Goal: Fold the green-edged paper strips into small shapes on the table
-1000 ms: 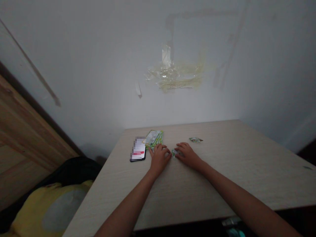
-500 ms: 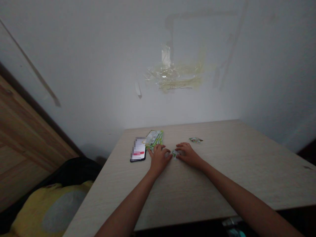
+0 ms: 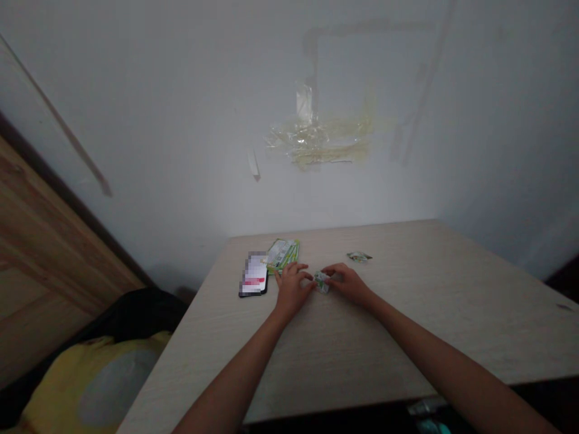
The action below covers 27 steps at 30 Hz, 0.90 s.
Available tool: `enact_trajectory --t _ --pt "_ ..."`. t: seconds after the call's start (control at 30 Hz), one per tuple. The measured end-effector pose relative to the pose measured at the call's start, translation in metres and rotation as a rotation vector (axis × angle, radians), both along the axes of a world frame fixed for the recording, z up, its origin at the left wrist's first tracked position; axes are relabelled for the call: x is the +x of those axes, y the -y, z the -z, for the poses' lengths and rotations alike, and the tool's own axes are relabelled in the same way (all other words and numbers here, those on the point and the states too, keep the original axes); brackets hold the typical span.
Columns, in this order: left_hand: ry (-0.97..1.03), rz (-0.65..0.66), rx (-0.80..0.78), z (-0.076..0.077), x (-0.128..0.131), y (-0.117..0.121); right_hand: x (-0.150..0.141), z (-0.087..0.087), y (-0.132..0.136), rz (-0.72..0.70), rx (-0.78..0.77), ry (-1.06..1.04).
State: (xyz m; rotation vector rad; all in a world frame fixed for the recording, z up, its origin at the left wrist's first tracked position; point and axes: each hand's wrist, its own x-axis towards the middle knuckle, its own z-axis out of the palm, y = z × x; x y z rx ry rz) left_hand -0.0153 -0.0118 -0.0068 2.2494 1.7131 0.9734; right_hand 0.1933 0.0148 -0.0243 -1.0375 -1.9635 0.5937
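A small folded green-and-white wrapper (image 3: 322, 282) is between my two hands, just above or on the tabletop; I cannot tell which. My right hand (image 3: 346, 282) pinches its right side with thumb and fingertips. On its left edge rest the thumb and index finger of my left hand (image 3: 292, 292), while that hand's other fingers stretch toward a stack of flat green-and-white packets (image 3: 283, 253). Farther right lies another folded green-and-white piece (image 3: 359, 257), apart from both hands.
A phone (image 3: 254, 276) with a lit, partly pixelated screen lies left of the stack on the pale wooden table (image 3: 344, 355). Behind stands a wall (image 3: 190, 120) with peeling tape. A yellow-and-grey plush-like thing (image 3: 67, 380) is at lower left, beside wooden boards (image 3: 36, 253).
The folded wrapper shows more between my hands, and the right hand's fingers have closed in a little around its edge. The left hand has barely shifted. Phone and stack are unmoved.
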Motion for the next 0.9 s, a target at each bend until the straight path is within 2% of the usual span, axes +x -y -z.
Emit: enact_trajectory --t 0.17,0.3,0.43,0.63,0.9 --pt "0.009 0.01 0.047 -0.001 0.001 0.001 -0.001 -0.005 0.002 0.018 0.05 -0.024" --pt "-0.008 -0.003 0.068 -0.001 0.001 0.003 0.0 -0.008 0.004 0.037 0.208 -0.045" --pt "-0.027 -0.032 0.064 -0.002 0.001 0.003 0.002 -0.009 0.003 0.041 0.342 0.086" --pt "-0.047 -0.063 0.066 0.0 0.002 0.002 0.001 -0.003 0.001 0.029 0.345 0.289" --pt "-0.151 -0.058 0.027 0.003 0.004 0.005 0.0 -0.002 0.001 -0.003 0.322 0.342"
